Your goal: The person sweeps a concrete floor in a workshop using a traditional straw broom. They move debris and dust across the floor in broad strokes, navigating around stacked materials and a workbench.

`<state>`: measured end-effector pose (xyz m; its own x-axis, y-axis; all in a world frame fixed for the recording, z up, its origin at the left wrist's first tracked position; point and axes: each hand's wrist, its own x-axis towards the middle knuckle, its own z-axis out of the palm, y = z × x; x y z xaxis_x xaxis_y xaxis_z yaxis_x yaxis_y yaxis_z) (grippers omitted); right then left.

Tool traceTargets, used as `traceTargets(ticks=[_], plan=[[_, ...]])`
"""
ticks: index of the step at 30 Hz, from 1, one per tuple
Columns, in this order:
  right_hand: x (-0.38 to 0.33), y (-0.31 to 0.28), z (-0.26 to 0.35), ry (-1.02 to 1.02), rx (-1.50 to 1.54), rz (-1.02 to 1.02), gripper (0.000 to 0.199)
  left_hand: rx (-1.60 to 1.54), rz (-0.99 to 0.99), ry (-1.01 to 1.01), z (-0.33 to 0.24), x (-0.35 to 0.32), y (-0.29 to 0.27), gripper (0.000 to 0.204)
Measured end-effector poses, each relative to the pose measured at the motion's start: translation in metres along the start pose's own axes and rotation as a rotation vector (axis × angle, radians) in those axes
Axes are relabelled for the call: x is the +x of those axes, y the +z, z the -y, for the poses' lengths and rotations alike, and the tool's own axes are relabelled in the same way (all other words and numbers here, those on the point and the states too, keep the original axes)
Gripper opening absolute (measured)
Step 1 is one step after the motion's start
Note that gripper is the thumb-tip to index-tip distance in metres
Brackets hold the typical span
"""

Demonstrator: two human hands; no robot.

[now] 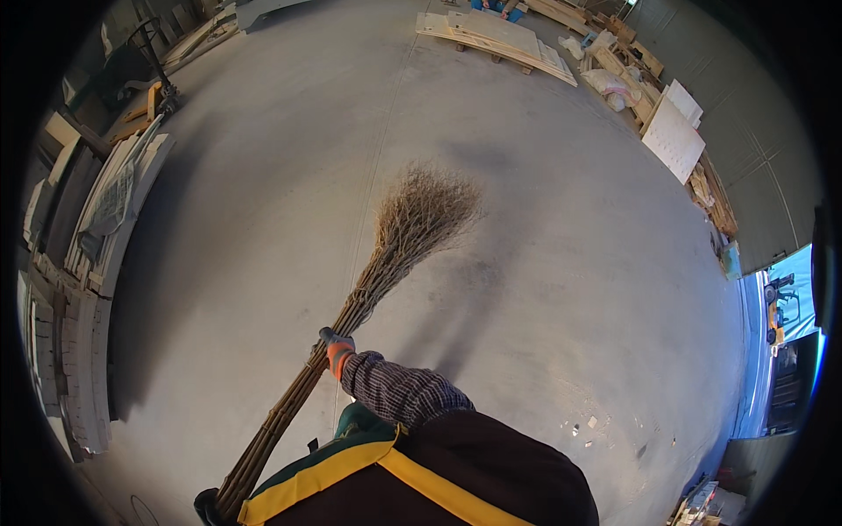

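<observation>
A long twig broom slants across the view, its bushy brown head spread over the grey floor ahead and its bundled-stick handle running down to the lower left. My right hand, in an orange and grey glove, is closed around the middle of the handle. At the lower edge, my left hand shows only in part as a dark glove, wrapped round the handle's near end. The twigs look to be at floor level, with a shadow beside them.
Stacked pale boards line the left side, with a pallet jack beyond. Wooden sheets lie far ahead. Boards and sacks run along the right wall. Small white scraps litter the right floor. A forklift stands past the opening.
</observation>
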<state>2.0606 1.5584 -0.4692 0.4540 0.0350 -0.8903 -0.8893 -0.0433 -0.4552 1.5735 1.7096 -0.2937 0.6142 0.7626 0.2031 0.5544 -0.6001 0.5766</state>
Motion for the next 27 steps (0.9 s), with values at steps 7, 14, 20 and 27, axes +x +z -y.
traceTargets(ticks=[7,14,20,27], plan=[[-0.02,0.046,0.057,0.078,-0.554,0.22,0.045,-0.342,-0.161,-0.387,-0.11,-0.036,0.005,0.028],[0.032,-0.005,0.052,0.107,-0.465,0.224,0.039,-0.328,-0.076,-0.3,-0.207,0.031,0.024,0.026],[0.067,-0.043,0.036,0.198,-0.239,0.03,0.034,-0.353,0.14,-0.164,-0.214,0.167,0.022,0.025],[0.105,-0.1,0.015,0.259,0.004,-0.222,0.029,-0.639,0.45,-0.156,-0.171,0.277,0.077,0.024]])
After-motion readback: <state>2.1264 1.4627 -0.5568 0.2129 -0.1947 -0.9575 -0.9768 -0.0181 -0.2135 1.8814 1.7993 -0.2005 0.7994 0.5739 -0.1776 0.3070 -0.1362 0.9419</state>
